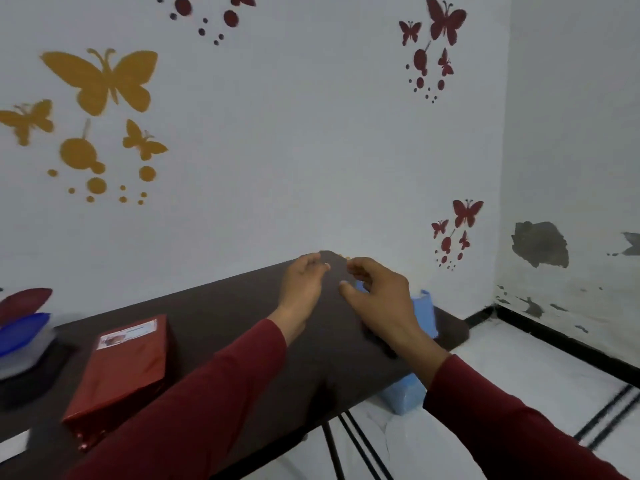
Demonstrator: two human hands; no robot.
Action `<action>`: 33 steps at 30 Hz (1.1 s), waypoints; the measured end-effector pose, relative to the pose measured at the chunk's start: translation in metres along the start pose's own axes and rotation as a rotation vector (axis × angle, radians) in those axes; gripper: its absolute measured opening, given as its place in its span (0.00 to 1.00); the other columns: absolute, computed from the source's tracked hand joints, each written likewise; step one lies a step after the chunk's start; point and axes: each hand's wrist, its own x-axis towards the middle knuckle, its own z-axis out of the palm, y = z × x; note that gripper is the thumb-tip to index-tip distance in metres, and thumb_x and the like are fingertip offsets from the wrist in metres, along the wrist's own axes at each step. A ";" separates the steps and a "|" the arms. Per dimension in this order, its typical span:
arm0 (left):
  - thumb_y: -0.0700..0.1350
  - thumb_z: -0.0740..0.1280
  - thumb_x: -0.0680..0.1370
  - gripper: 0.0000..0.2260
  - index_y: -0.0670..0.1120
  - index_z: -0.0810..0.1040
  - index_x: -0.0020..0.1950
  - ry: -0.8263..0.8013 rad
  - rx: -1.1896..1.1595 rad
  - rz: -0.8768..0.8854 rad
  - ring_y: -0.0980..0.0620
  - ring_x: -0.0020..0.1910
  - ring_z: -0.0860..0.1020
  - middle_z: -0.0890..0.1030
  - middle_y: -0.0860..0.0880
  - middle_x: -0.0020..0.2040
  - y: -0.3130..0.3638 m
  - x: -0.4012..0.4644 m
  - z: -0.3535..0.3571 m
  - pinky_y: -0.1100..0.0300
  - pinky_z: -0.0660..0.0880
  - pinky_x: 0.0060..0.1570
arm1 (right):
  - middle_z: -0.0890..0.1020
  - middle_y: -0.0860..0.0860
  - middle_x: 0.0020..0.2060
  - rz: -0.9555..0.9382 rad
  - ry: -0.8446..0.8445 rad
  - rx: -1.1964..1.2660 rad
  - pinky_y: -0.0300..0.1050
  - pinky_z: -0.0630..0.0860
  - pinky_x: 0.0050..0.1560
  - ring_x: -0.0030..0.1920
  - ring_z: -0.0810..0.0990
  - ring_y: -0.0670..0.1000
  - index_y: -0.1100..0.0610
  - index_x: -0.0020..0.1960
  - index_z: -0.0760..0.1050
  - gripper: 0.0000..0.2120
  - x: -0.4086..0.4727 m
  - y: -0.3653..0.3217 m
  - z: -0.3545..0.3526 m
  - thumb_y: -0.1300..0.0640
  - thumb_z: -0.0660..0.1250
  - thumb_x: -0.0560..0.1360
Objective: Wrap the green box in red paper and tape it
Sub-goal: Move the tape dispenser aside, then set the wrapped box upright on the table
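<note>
Red glossy foil covers the flat rectangular packet [121, 372] lying near the left end of the dark brown surface [221, 306], its long axis running from the near edge up toward the far edge, a small white label at its far end. I cannot see any green; I judge this is the box wrapped, but the foil hides what is inside. It lies well apart from both my hands, down and to my left, so my left hand [301, 289] is the nearer one to reach back for it.

Both hands are raised over the far right part of the surface, close together, fingers curled toward each other. They seem to pinch something small between them, perhaps tape, though blur keeps me from telling; my left grip is loosely half-closed, and my right hand [377, 299] shows thumb and forefinger nearly meeting. A pale blue box-like thing [424, 313] sits just behind my right hand at the right edge.
</note>
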 end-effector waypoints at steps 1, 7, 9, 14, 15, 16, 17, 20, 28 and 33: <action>0.43 0.67 0.81 0.12 0.47 0.80 0.65 0.028 -0.009 0.006 0.52 0.64 0.78 0.81 0.51 0.62 0.005 -0.007 -0.017 0.60 0.71 0.59 | 0.84 0.47 0.60 0.001 -0.024 0.038 0.42 0.76 0.67 0.61 0.81 0.45 0.56 0.66 0.80 0.19 0.000 -0.009 0.010 0.56 0.73 0.76; 0.39 0.68 0.80 0.08 0.48 0.83 0.55 0.273 0.070 0.031 0.61 0.49 0.80 0.84 0.56 0.50 0.013 -0.047 -0.155 0.69 0.72 0.45 | 0.84 0.43 0.54 -0.026 -0.202 0.171 0.22 0.70 0.52 0.54 0.81 0.39 0.53 0.63 0.81 0.16 -0.018 -0.079 0.096 0.54 0.74 0.76; 0.38 0.67 0.80 0.08 0.47 0.84 0.54 0.369 0.093 0.007 0.60 0.47 0.81 0.84 0.54 0.49 0.008 -0.066 -0.201 0.69 0.73 0.44 | 0.84 0.45 0.54 -0.004 -0.278 0.218 0.27 0.74 0.57 0.56 0.82 0.41 0.53 0.63 0.81 0.17 -0.031 -0.098 0.125 0.54 0.74 0.75; 0.43 0.69 0.77 0.10 0.49 0.82 0.58 0.594 0.251 -0.171 0.54 0.54 0.80 0.84 0.54 0.56 -0.028 -0.110 -0.293 0.57 0.75 0.56 | 0.78 0.51 0.70 0.134 -0.513 0.166 0.43 0.72 0.68 0.70 0.76 0.50 0.54 0.74 0.73 0.28 -0.062 -0.118 0.184 0.50 0.73 0.76; 0.44 0.69 0.78 0.12 0.49 0.81 0.60 0.607 0.236 -0.241 0.52 0.57 0.79 0.82 0.53 0.59 -0.036 -0.120 -0.305 0.57 0.73 0.57 | 0.75 0.51 0.73 0.175 -0.564 0.160 0.44 0.70 0.68 0.72 0.74 0.51 0.54 0.77 0.69 0.31 -0.070 -0.121 0.195 0.48 0.73 0.76; 0.44 0.69 0.78 0.13 0.47 0.80 0.62 0.607 0.188 -0.300 0.50 0.60 0.77 0.80 0.52 0.60 -0.046 -0.125 -0.312 0.56 0.71 0.59 | 0.73 0.52 0.75 0.228 -0.611 0.170 0.44 0.69 0.67 0.73 0.72 0.53 0.54 0.79 0.66 0.34 -0.077 -0.121 0.203 0.46 0.72 0.77; 0.44 0.69 0.79 0.10 0.46 0.81 0.60 0.585 0.126 -0.355 0.49 0.61 0.77 0.80 0.51 0.59 -0.055 -0.130 -0.318 0.56 0.70 0.60 | 0.71 0.53 0.76 0.287 -0.655 0.195 0.45 0.69 0.66 0.74 0.72 0.54 0.53 0.81 0.63 0.36 -0.084 -0.123 0.211 0.45 0.71 0.77; 0.47 0.65 0.82 0.10 0.46 0.85 0.52 0.437 -0.121 -0.456 0.47 0.57 0.81 0.87 0.46 0.54 -0.077 -0.133 -0.314 0.51 0.74 0.62 | 0.72 0.53 0.74 0.434 -0.691 0.277 0.47 0.71 0.63 0.69 0.75 0.55 0.51 0.82 0.59 0.36 -0.096 -0.119 0.232 0.41 0.67 0.80; 0.35 0.58 0.81 0.14 0.41 0.84 0.50 0.485 -0.231 -0.397 0.44 0.42 0.84 0.86 0.40 0.45 -0.080 -0.081 -0.280 0.50 0.81 0.49 | 0.85 0.51 0.49 0.462 -0.502 0.347 0.44 0.78 0.43 0.47 0.83 0.51 0.49 0.53 0.81 0.12 -0.072 -0.114 0.261 0.55 0.58 0.81; 0.35 0.56 0.81 0.16 0.42 0.83 0.48 0.491 -0.256 -0.391 0.42 0.43 0.85 0.86 0.41 0.44 -0.083 -0.017 -0.261 0.48 0.82 0.50 | 0.82 0.51 0.46 0.452 -0.434 0.272 0.42 0.69 0.35 0.41 0.78 0.48 0.51 0.52 0.80 0.11 -0.009 -0.106 0.263 0.57 0.59 0.80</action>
